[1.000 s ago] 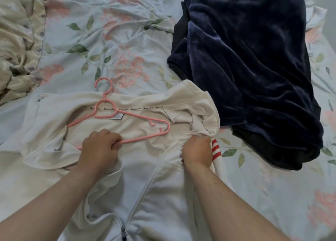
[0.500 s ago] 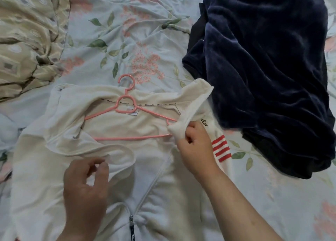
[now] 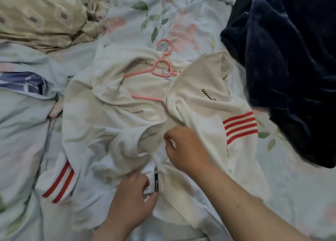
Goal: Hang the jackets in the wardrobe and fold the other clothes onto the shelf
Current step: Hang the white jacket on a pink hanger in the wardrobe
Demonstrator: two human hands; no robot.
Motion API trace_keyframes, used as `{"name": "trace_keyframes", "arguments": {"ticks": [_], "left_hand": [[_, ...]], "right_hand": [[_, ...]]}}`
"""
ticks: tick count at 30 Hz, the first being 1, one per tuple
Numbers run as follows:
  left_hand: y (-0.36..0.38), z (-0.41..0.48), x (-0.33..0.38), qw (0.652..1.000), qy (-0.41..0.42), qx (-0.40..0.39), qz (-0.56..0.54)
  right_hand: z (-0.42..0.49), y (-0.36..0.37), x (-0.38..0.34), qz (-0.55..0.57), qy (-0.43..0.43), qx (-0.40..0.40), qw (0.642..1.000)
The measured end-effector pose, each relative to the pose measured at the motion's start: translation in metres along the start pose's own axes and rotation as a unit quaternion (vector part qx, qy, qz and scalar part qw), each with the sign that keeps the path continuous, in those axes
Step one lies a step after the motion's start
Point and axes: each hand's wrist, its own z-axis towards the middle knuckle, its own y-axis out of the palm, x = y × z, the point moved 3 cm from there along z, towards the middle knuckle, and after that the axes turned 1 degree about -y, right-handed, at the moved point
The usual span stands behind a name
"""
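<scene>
Head view: the white jacket is laid open-fronted on the floral bed sheet, with the pink hanger seated inside the collar and only its hook left clear above the neckline. The right end of the hanger is covered by the folded-over front panel. A navy velvet garment is heaped just beside the jacket at upper right, and a beige quilt is bunched at upper left.

The left hand is closed on the cloth of the left panel, directly beside the zip pull. The right hand is curled at the edge of the right panel; whether cloth is actually pinched there cannot be told.

Handling is judged as follows. The jacket is soft, light and limp, so no shape will be kept when it is lifted, and the shoulders may be expected to slide off the smooth plastic arms. The zip should therefore be drawn up while the lower hem is held taut. For carrying, the hook should be taken, not the fabric. The zip pull is small and is best gripped between fingertips.
</scene>
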Motion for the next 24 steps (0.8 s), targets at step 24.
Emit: {"name": "trace_keyframes", "arguments": {"ticks": [24], "left_hand": [[-0.005, 0.004, -0.028, 0.994, -0.003, -0.104, -0.024]], "right_hand": [[-0.046, 0.086, -0.005, 0.032, 0.278, -0.227, 0.933]]}}
